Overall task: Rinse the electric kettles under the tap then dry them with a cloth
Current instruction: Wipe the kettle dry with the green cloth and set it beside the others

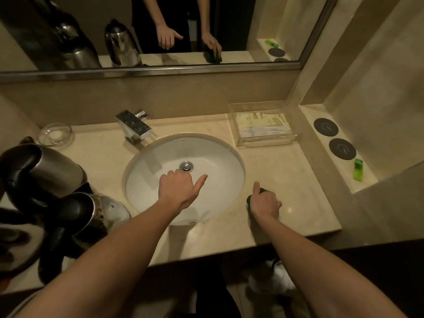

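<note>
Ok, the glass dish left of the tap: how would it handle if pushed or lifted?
The glass dish looks rigid and probably breakable on the stone counter. Being shallow and wide, it should slide rather than tip. Smooth glass may be slippery.

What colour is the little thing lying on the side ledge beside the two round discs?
Bright green; the small plastic item shows best in the head view.
</note>
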Motion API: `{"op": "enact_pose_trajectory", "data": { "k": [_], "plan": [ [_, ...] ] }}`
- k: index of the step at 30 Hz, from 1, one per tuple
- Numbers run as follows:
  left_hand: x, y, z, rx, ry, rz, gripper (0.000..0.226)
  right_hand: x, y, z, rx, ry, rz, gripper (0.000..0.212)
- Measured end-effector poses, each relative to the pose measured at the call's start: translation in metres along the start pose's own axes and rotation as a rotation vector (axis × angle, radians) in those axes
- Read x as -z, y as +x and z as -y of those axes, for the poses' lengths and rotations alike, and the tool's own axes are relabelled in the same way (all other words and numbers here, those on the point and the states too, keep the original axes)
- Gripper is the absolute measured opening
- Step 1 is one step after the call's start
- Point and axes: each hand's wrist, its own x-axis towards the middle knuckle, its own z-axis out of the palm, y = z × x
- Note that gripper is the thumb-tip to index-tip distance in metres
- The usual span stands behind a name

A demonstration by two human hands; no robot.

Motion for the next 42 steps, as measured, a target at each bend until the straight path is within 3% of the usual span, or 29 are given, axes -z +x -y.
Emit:
{"op": "enact_pose_trajectory", "data": {
  "k": [9,16,21,30,35,42],
  "plan": [
    [0.033,-0.016,0.054,0.118,-0.057,-0.152,0.074,-0.016,-0.042,0.062,0.181,0.058,0.04,0.078],
    [0.052,-0.059,0.133,0.305,-0.051,-0.216,0.077,-0.038,-0.099,0.115,0.394,0.073,0.141,0.062],
    [0.055,-0.1,0.182,0.468,-0.097,-0.243,0.078,-0.073,-0.147,0.146,0.489,0.103,0.23,0.067],
    [0.025,-0.166,0.215,0.706,-0.319,-0.263,0.068,-0.099,-0.219,0.182,0.489,0.171,0.353,0.078],
    [0.004,-0.177,0.209,0.885,-0.609,-0.274,0.067,-0.103,-0.245,0.189,0.428,0.298,0.419,0.076],
    [-0.016,-0.159,0.201,1.12,-1.116,-0.249,0.078,-0.112,-0.257,0.188,0.183,0.503,0.563,0.063]
  ]
}}
